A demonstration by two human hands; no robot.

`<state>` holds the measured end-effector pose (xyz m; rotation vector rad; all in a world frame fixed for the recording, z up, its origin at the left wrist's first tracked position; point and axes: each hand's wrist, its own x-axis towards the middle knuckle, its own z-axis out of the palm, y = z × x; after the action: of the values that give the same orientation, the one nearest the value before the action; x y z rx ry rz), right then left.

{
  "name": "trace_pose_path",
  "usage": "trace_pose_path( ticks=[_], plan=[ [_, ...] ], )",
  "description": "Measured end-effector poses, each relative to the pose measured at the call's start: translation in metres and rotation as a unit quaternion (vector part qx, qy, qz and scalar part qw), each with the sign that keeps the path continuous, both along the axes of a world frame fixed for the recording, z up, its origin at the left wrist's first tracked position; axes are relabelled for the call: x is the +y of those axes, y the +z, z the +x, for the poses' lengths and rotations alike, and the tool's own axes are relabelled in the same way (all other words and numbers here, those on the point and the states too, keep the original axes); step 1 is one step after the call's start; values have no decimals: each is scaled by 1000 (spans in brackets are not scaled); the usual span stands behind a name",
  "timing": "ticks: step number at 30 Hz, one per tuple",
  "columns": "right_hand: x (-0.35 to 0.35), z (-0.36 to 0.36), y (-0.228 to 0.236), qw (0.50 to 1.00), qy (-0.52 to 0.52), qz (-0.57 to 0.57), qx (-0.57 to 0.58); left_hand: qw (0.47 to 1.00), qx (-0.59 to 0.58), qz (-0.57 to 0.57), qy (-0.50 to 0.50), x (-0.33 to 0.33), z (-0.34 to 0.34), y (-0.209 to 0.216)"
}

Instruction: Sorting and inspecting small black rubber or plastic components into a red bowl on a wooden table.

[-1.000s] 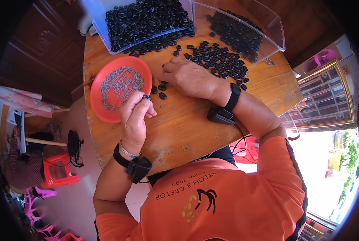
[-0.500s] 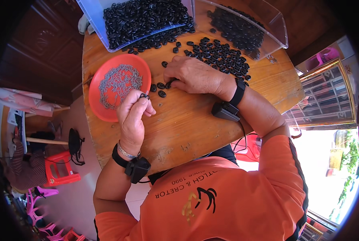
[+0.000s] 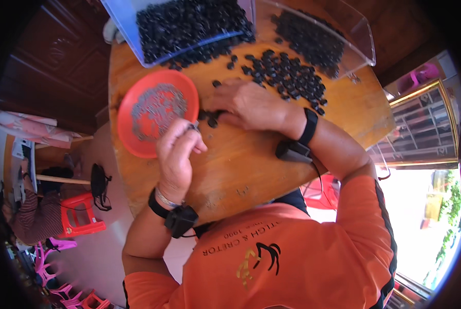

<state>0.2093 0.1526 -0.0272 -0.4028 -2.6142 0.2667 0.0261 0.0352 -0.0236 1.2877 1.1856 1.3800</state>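
Note:
My left hand [image 3: 176, 152] is closed in a pinch at the right rim of the orange-red plate [image 3: 130, 141]. Between its thumb and forefinger is a small black oval piece [image 3: 193, 126], blurred here. Many thin grey metal pins [image 3: 155, 105] lie in the plate. Further right, my right hand [image 3: 248, 105] rests low over the wooden table [image 3: 230, 170], fingers bent and thumb drawn in around another black oval piece, mostly hidden by the fingers. A few loose black ovals [image 3: 212, 123] lie between the two hands.
A bluish clear bin [image 3: 137, 49] full of black pieces stands at the back. Beside it, a clear tub [image 3: 362, 41] lies tipped, with pieces inside. A heap of black ovals [image 3: 287, 74] spreads before it. Left of the table is a red stool [image 3: 86, 224], near another person's striped sleeve [image 3: 37, 216].
The whole view has shifted slightly and blurred. My left hand stays by the plate with its pinch; my right hand remains over the loose pieces, its fingers moved a little.

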Motion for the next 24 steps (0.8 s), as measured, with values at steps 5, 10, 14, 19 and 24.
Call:
trace_pose_path(
  ticks=[5,10,14,19,24],
  plan=[
    [-14,-4,55,998,-21,-43,-31,1000,-1,-7,-26,-10,-4,54],
    [-34,2,81,997,-31,-69,10,1000,4,-4,-18,-23,1,77],
    [-48,12,85,955,-81,-280,44,1000,1,-11,-24,-31,9,68],
    [-36,13,59,832,-10,-518,196,999,-17,-26,-12,-25,9,49],
    [-19,14,41,753,48,-620,217,1000,0,-4,-11,-12,7,31]
  ],
)
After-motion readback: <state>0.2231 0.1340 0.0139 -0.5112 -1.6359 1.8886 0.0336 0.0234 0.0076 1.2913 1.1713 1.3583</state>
